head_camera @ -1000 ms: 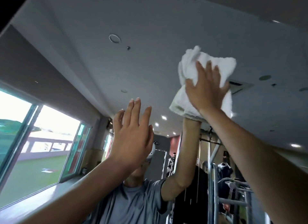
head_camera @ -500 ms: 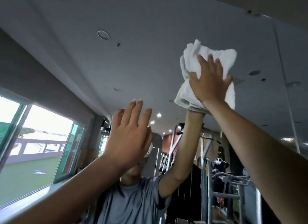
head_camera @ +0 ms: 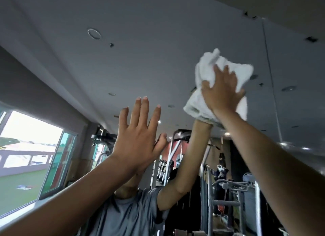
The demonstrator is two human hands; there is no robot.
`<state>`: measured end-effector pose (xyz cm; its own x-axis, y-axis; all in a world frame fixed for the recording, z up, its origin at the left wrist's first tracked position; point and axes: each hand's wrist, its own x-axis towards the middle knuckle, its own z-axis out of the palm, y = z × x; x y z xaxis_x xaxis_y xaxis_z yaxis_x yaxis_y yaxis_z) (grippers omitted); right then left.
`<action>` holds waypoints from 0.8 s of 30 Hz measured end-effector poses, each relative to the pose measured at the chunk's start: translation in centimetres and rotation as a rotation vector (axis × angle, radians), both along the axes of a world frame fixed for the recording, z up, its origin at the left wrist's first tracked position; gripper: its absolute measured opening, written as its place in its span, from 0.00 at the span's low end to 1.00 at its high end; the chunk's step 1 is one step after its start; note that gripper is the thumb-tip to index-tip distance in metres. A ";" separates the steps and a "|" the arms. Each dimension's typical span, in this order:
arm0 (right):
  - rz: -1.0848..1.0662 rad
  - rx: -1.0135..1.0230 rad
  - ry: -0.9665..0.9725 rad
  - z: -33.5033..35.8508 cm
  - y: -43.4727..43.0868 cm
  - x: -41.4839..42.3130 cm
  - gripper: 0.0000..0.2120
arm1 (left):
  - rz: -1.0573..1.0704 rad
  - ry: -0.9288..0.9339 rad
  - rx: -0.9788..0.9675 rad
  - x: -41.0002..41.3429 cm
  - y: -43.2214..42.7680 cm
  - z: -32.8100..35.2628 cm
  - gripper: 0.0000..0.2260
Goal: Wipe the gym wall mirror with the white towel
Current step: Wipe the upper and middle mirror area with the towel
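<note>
Head view looks steeply upward at the large glass gym wall mirror (head_camera: 158, 63), which fills most of the picture and reflects a grey ceiling with small round recessed lights. High on the right, the right hand (head_camera: 222, 93) presses the crumpled white terry towel (head_camera: 208, 69) flat against the glass. Its fingers are straight and spread apart across the cloth, thumb out to the left and little finger out to the right, none of them curled round it. The towel bunches above the fingertips and hangs in a fold below the heel of the hand, where it meets its own reflection. A thin vertical seam (head_camera: 269, 63) in the mirror runs just right of the towel.

Lower and to the left, well apart from the towel, the left hand (head_camera: 138, 135) is raised with its back to the camera, fingers (head_camera: 140, 111) straight, pointing up and slightly apart, thumb out to the right. It holds nothing; whether its palm touches the glass cannot be told.

Between the two forearms the mirror shows the person's reflection in a grey short-sleeved T-shirt (head_camera: 126, 216), one reflected arm reaching up to the towel. Grey metal frames of gym machines (head_camera: 213, 191) show at lower right, and a bright window with a green frame (head_camera: 31, 158) shows at far left over grass.
</note>
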<state>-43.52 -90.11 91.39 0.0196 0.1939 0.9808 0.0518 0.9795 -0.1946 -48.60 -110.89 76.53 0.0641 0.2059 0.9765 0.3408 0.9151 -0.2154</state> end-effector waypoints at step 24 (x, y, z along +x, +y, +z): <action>-0.092 0.502 -0.191 -12.3 20.2 4.8 0.35 | -0.072 0.123 -0.091 0.3 8.2 -0.4 0.26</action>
